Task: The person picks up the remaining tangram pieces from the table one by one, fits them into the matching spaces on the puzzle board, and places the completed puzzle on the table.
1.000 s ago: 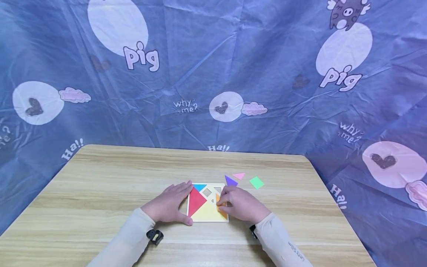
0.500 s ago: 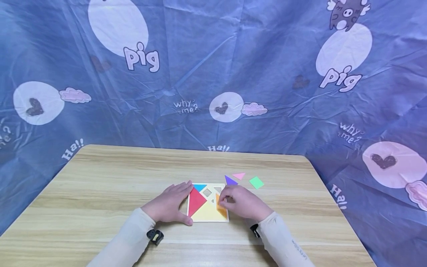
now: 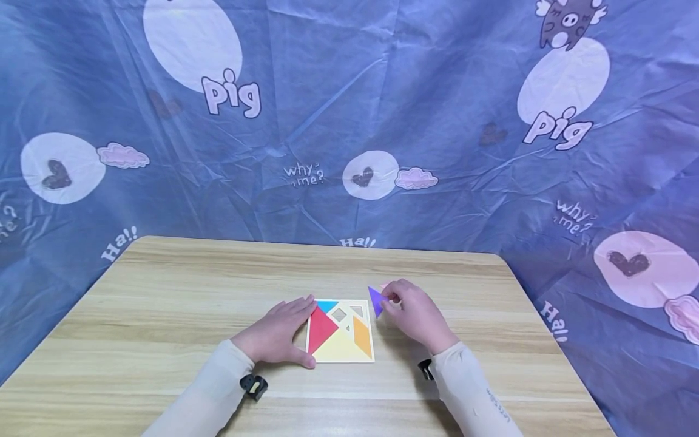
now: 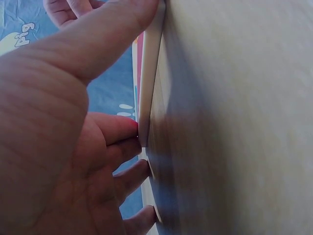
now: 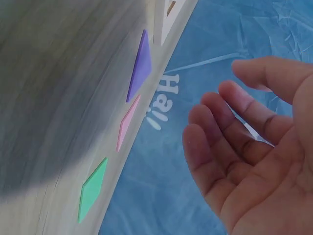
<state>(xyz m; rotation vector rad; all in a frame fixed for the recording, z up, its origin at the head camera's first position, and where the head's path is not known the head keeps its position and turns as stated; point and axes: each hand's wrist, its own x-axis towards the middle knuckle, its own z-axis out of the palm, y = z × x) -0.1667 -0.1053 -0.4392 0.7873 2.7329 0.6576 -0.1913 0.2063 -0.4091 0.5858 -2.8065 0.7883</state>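
A cream tangram board [image 3: 371, 340] lies flat on the table, with a red triangle [image 3: 322, 329], a yellow triangle [image 3: 341, 349], a blue triangle [image 3: 326, 306] and an orange parallelogram [image 3: 361, 337] set in it. My left hand [image 3: 277, 334] holds the board's left side, thumb at the near corner and index finger at the far corner. Just right of the board, my right hand [image 3: 412, 312] hovers with loosely bent fingers, its tips overlapping a purple triangle [image 3: 375, 301] in the head view. The right wrist view shows that hand apart from the loose purple triangle [image 5: 141, 71].
In the right wrist view, a pink triangle [image 5: 128, 123] and a green square [image 5: 93, 190] lie on the wooden table [image 3: 218, 273]. The hand mostly covers them in the head view. Uncovered recesses show in the board's upper right. A blue printed cloth [image 3: 306, 121] hangs behind the table.
My right hand has let go of the orange parallelogram, now flat in the board, and moved away and right to the purple triangle. The left hand stays in place.
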